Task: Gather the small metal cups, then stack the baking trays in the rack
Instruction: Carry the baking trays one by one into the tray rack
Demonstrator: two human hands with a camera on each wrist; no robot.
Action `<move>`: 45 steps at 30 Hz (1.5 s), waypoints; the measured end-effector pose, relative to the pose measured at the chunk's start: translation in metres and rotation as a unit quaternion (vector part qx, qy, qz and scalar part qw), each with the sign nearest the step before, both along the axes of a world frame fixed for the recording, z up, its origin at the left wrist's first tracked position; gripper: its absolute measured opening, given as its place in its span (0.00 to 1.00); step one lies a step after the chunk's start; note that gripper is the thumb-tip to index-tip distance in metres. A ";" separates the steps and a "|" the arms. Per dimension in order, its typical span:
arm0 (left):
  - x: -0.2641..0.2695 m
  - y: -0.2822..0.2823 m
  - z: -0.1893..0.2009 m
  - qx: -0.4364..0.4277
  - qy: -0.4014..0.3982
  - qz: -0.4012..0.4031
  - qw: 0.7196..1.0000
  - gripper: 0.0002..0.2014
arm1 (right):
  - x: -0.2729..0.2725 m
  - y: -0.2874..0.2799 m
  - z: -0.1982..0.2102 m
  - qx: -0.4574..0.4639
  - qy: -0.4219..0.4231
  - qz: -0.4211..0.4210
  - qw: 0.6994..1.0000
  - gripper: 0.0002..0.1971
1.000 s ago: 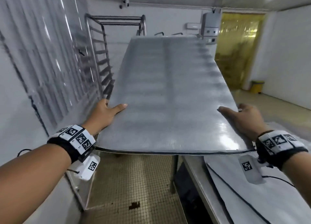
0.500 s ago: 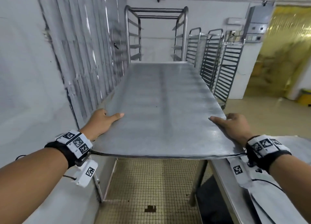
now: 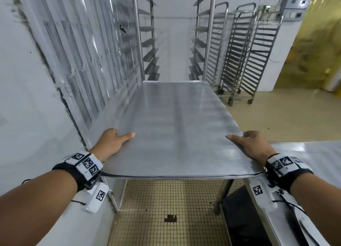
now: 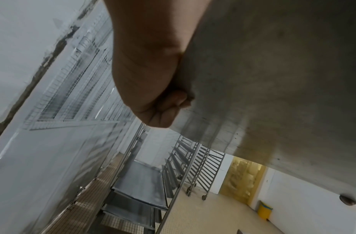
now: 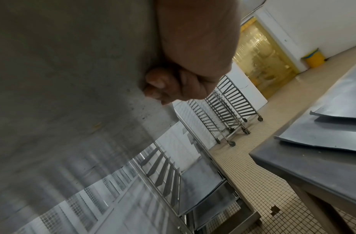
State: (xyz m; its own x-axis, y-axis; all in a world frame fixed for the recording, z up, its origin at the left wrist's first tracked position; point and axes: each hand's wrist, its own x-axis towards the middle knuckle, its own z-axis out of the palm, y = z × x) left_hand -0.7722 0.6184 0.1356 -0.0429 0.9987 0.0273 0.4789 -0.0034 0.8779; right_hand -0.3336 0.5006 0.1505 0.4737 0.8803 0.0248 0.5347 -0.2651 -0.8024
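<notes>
I hold a large flat metal baking tray (image 3: 177, 127) level in front of me, its far end at the mouth of the tall steel rack (image 3: 175, 33). My left hand (image 3: 112, 140) grips the tray's left edge, thumb on top, fingers curled underneath (image 4: 173, 102). My right hand (image 3: 251, 144) grips the right edge the same way, its fingers (image 5: 163, 85) curled against the grey underside (image 5: 72, 63). Low in the rack lie other trays (image 4: 140, 188). No small metal cups are in view.
A white wall with wire-mesh panels (image 3: 83, 64) runs close on the left. Three narrow wheeled racks (image 3: 239, 51) stand to the right of the tall one. A steel table (image 5: 305, 166) with more trays (image 5: 321, 139) is at my right. A yellow curtain doorway (image 3: 313, 42) and a yellow bin (image 4: 264, 211) lie beyond.
The tray has dropped from a raised tilt to level, and I have turned toward the tall rack and come closer to it. Both hands keep their grip.
</notes>
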 end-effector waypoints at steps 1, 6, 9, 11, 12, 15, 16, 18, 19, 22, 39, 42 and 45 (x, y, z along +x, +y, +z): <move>0.002 0.007 -0.003 -0.004 0.001 -0.001 1.000 0.24 | 0.003 0.007 -0.002 -0.007 -0.005 -0.002 1.000 0.38; 0.017 0.031 -0.008 -0.008 0.010 0.005 1.000 0.23 | 0.016 0.038 -0.011 -0.019 -0.011 -0.003 1.000 0.33; 0.027 0.046 -0.007 -0.011 0.017 0.010 1.000 0.22 | 0.030 0.063 -0.021 -0.018 -0.028 0.001 0.999 0.40; 0.036 0.063 -0.014 -0.016 0.020 0.010 1.000 0.22 | 0.042 0.082 -0.027 -0.022 -0.048 0.005 0.999 0.42; 0.040 0.070 -0.015 -0.017 0.022 0.014 1.000 0.22 | 0.047 0.093 -0.030 -0.022 -0.056 0.011 0.998 0.42; 0.054 0.092 -0.019 -0.022 0.024 0.023 0.999 0.24 | 0.064 0.122 -0.032 -0.026 -0.057 0.027 0.998 0.42; 0.059 0.098 -0.019 -0.021 0.022 0.027 0.999 0.24 | 0.069 0.132 -0.033 -0.023 -0.054 0.032 0.998 0.43; 0.067 0.108 -0.019 -0.019 0.017 0.036 0.999 0.22 | 0.077 0.150 -0.033 -0.014 -0.051 0.045 0.998 0.38; 0.071 0.114 -0.020 -0.016 0.012 0.040 0.999 0.21 | 0.081 0.158 -0.033 -0.011 -0.050 0.051 0.997 0.35; 0.081 0.125 -0.022 -0.008 0.014 0.045 0.999 0.21 | 0.091 0.179 -0.034 -0.010 -0.042 0.059 0.997 0.34; 0.081 0.247 -0.041 -0.011 0.078 0.023 0.997 0.24 | 0.090 0.272 -0.056 -0.013 -0.017 0.049 0.999 0.32; 0.077 0.282 -0.047 -0.017 0.065 0.011 0.998 0.25 | 0.089 0.294 -0.062 -0.017 -0.014 0.043 0.999 0.39; 0.072 0.317 -0.059 -0.027 0.065 -0.002 0.998 0.28 | 0.087 0.317 -0.065 -0.033 -0.020 0.032 0.999 0.39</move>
State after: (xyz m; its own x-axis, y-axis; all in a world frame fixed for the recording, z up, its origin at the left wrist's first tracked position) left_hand -0.7006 0.9352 0.0763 -0.0391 0.9990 -0.0217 0.5882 0.0406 0.8077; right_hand -0.2469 0.8173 0.0851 0.4155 0.9095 -0.0159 0.5838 -0.2800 -0.7620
